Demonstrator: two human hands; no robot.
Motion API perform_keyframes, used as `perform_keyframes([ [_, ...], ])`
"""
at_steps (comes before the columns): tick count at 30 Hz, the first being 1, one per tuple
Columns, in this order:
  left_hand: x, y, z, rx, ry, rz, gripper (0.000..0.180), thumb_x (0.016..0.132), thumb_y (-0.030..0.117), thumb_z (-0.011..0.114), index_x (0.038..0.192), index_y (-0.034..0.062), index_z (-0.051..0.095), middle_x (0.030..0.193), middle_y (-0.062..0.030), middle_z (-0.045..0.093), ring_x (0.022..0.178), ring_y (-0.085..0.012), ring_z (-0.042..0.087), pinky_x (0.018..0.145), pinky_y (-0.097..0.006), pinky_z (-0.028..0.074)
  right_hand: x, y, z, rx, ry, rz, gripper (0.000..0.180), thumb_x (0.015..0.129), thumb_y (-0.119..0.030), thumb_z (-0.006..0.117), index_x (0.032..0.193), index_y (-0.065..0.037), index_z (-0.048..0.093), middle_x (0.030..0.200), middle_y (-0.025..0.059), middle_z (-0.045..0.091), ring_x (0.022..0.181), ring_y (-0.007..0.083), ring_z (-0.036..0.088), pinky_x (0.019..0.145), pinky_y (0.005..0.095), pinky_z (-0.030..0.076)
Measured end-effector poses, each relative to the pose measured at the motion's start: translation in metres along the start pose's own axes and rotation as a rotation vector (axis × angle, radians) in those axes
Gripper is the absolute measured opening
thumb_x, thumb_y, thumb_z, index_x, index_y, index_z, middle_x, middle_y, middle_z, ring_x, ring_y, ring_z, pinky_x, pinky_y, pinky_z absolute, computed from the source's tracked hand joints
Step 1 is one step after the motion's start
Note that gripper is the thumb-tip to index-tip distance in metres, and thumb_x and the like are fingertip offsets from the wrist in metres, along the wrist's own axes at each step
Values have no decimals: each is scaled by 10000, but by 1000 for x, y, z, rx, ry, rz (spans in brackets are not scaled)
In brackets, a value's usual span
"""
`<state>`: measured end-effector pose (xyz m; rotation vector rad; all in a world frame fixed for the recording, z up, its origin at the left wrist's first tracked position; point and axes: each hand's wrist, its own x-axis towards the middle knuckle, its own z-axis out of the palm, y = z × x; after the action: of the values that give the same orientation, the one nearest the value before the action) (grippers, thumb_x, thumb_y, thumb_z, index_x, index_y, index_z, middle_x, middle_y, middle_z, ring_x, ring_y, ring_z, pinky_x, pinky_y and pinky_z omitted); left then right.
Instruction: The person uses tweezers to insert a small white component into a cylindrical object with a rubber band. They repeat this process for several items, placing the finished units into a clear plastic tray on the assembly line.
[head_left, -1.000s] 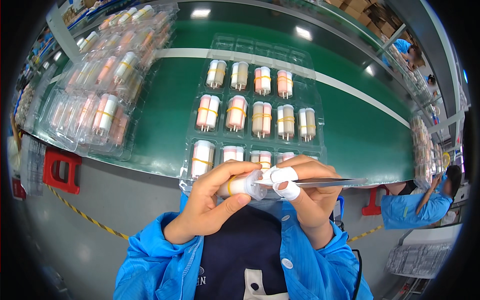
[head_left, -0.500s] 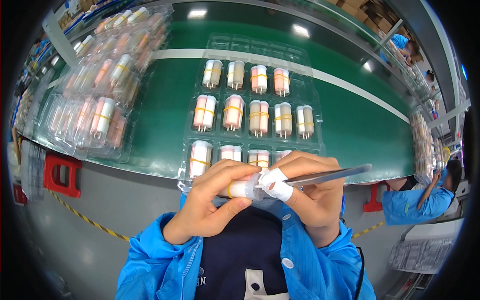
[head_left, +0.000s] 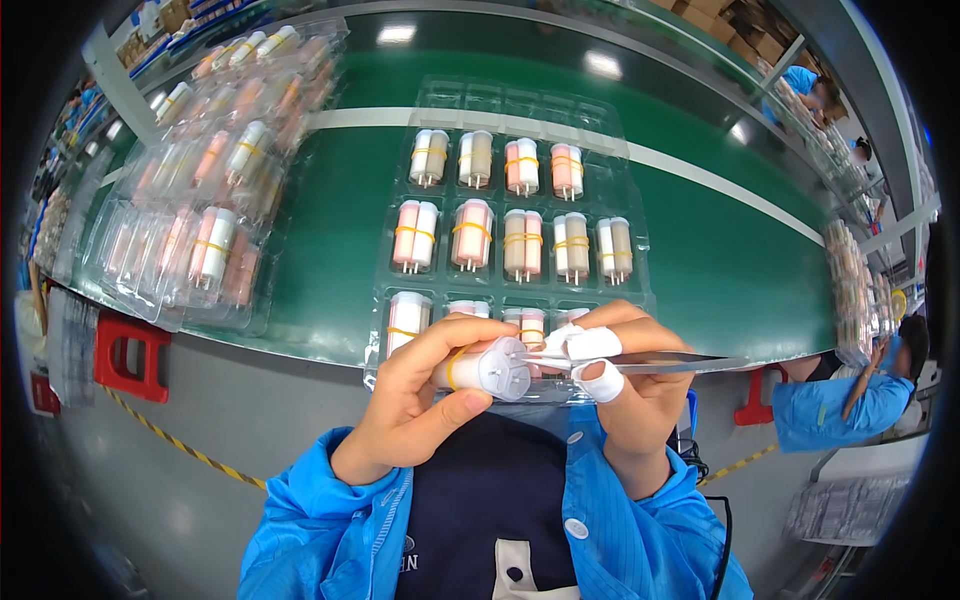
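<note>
My left hand (head_left: 405, 405) is closed round a bundle of white tubes (head_left: 500, 372) bound with a yellow rubber band. The bundle lies on its side, its clear round end turned toward the right. Metal tweezers (head_left: 690, 360) sit in my right hand (head_left: 645, 400), whose thumb and forefinger carry white wraps. The tweezers' tips reach the rim of the round end; whether they grip something there is too small to tell. Both hands are over the near edge of a clear plastic tray (head_left: 455, 284), which holds rows of banded white, pink and beige tube bundles (head_left: 471, 235).
Stacked clear trays full of similar bundles (head_left: 210, 245) stand at the left of the green table (head_left: 320, 240). Below the table are red stools (head_left: 132, 358) on either side. A co-worker in blue (head_left: 835, 400) sits at the right, beside more stacked trays (head_left: 848, 300).
The bundle's round end has turned more toward view. My right hand and the tweezers have shifted slightly right, and the tweezers' tips now show more clearly at the rim.
</note>
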<state>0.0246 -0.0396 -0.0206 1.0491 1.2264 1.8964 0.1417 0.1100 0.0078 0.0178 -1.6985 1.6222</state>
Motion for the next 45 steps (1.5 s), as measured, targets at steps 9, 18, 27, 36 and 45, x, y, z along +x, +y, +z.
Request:
perform_keyframes([
  [9, 0, -6, -6, 144, -54, 152, 434, 840, 146, 659, 1204, -54, 536, 1150, -180, 568, 1065, -260, 540, 928, -358, 412, 2, -1, 0, -189, -64, -46, 194, 736, 21, 699, 928, 34, 679, 860, 161, 687, 804, 227, 664, 732, 310, 520],
  [18, 1, -8, -6, 218, -25, 178, 445, 819, 144, 676, 1191, -63, 548, 1127, -182, 586, 1046, -274, 548, 918, -367, 419, 4, 0, -1, -219, -98, -16, 179, 751, 11, 686, 928, 32, 674, 852, 166, 678, 777, 218, 664, 676, 288, 517],
  [27, 1, -7, -7, 236, -21, 171, 431, 816, 149, 676, 1175, -59, 562, 1117, -183, 593, 1042, -286, 553, 925, -375, 416, 4, 1, -1, -252, -115, -49, 166, 754, 12, 684, 918, 31, 675, 847, 160, 677, 763, 216, 663, 666, 284, 515],
  [36, -1, -11, -9, 195, -37, 177, 450, 828, 156, 670, 1196, -70, 543, 1126, -179, 580, 1045, -272, 545, 921, -366, 413, 1, 3, -1, -215, -87, -58, 167, 758, 31, 677, 925, 30, 677, 852, 158, 681, 757, 200, 663, 653, 273, 518],
  [45, 0, -10, -7, 232, 1, 195, 453, 838, 170, 666, 1195, -80, 542, 1122, -184, 578, 1033, -269, 549, 905, -352, 424, 3, 3, 3, -222, -80, -41, 156, 768, 36, 670, 922, 19, 678, 838, 154, 677, 740, 189, 663, 636, 265, 517],
])
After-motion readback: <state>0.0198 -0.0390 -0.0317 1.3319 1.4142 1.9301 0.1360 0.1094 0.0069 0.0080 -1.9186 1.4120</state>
